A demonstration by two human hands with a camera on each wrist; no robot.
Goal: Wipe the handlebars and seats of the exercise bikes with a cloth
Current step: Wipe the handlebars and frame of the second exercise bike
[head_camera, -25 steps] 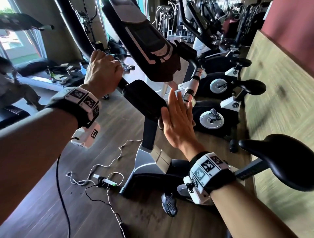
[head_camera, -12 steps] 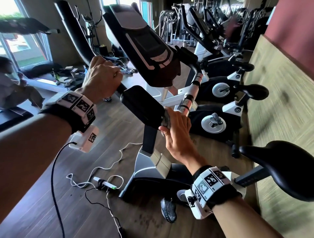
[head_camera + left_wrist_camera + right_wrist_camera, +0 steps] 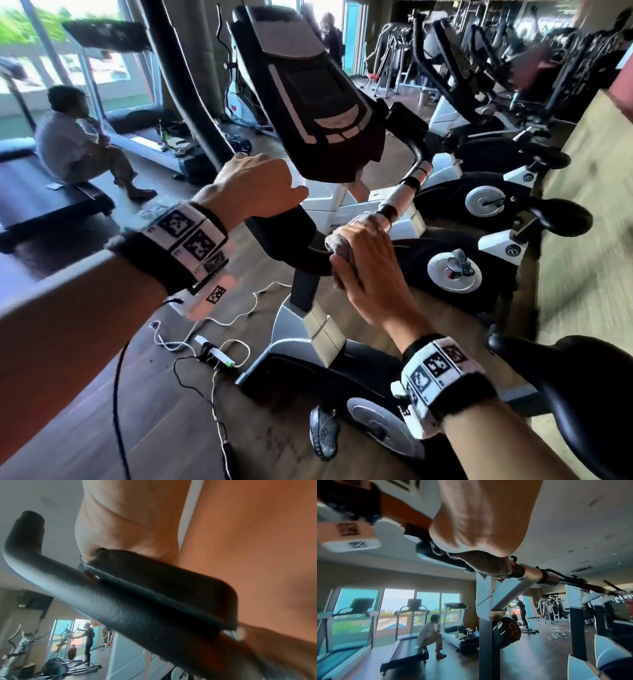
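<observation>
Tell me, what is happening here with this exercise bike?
A person is cleaning a black-and-white exercise bike in a gym. The left hand grips the black padded handlebar on its side, steadying it. The right hand presses a pale crumpled cloth around the opposite handlebar, near its silver sensor section. The black seat at lower right is not being touched.

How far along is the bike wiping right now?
No finished part can be told from these pictures. In hand: the right hand presses the cloth round the near bike's right handlebar; the left hand grips the left handlebar. Left: its seat and the other bikes.
</observation>
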